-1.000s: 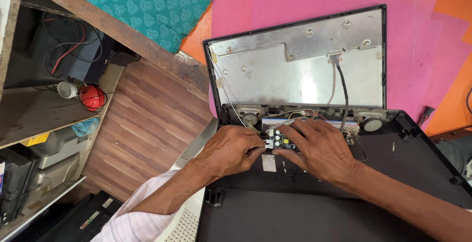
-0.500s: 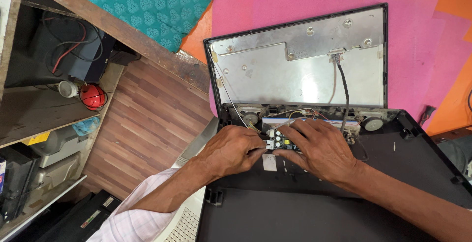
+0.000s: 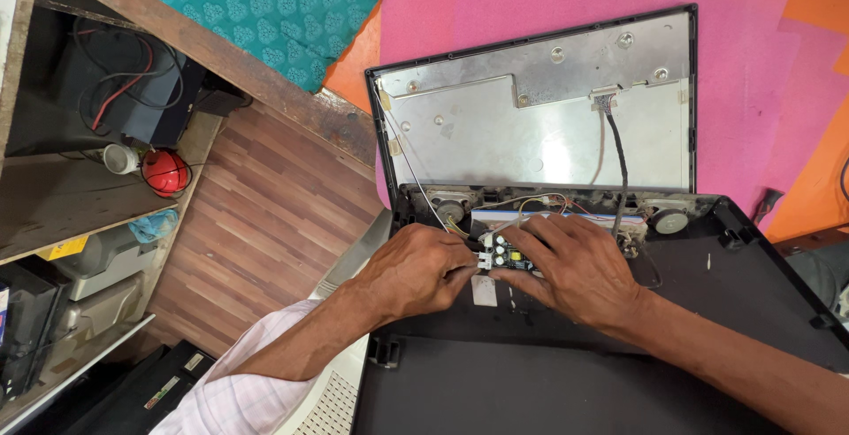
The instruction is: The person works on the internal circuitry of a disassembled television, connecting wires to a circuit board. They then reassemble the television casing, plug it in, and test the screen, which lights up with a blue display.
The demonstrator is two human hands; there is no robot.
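Left hand (image 3: 416,269) fingers pinched shut on white connector (image 3: 483,261), right hand (image 3: 575,267) fingers spread flat over circuit board (image 3: 511,256).

Both hands sit close together near the frame's middle, palms down, fingertips nearly meeting.

Left hand (image 3: 416,269): comes in from lower left, forearm angled up & to the right, wrist about straight. Knuckles up, fingers curled under, thumb & forefinger pinched at the tip on its right side. A pale rolled sleeve (image 3: 232,389) covers the arm near the elbow, at the near edge.

Right hand (image 3: 575,267): comes in from lower right, bare forearm running up & left across the frame. Back of hand faces up, fingers spread a bit & stretched left toward the other hand, tips pressed down flat. Thumb tucked on the near side.
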